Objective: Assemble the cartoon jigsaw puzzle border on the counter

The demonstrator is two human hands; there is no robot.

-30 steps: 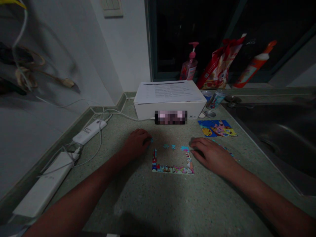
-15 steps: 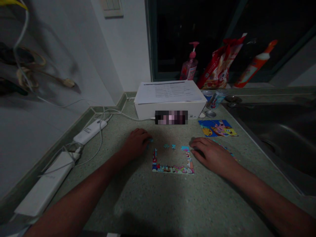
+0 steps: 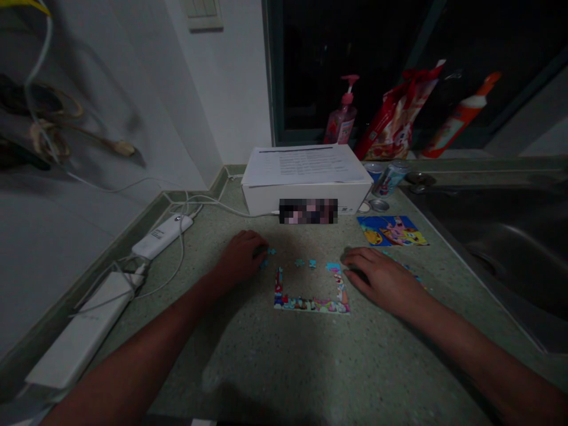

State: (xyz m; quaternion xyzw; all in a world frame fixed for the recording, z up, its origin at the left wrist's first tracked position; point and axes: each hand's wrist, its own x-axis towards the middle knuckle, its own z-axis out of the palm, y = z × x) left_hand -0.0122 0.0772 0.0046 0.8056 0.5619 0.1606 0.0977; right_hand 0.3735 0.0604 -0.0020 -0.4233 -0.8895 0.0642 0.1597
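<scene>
On the counter lies a partly joined jigsaw puzzle (image 3: 310,304), a colourful border along the bottom and both sides. Two loose blue puzzle pieces (image 3: 312,264) lie along its open top side. My left hand (image 3: 243,254) rests to the upper left, fingers bent and parted from the thumb, beside another small blue puzzle piece (image 3: 271,251); one more lies partly under its thumb side. Flat at the right of the border is my right hand (image 3: 377,275), fingers stretched out, tips close to the blue corner piece (image 3: 332,267). More puzzle pieces (image 3: 412,273) show partly behind it.
A cartoon picture card (image 3: 393,230) lies behind my right hand. Farther back stand a white box (image 3: 261,198) with papers on top and a can (image 3: 391,179). A sink (image 3: 510,236) is at the right; power strips (image 3: 89,331) and cables lie left.
My left hand has drawn back slightly to the left, and the small blue puzzle piece by its fingertips now shows uncovered. My right hand stays in place.
</scene>
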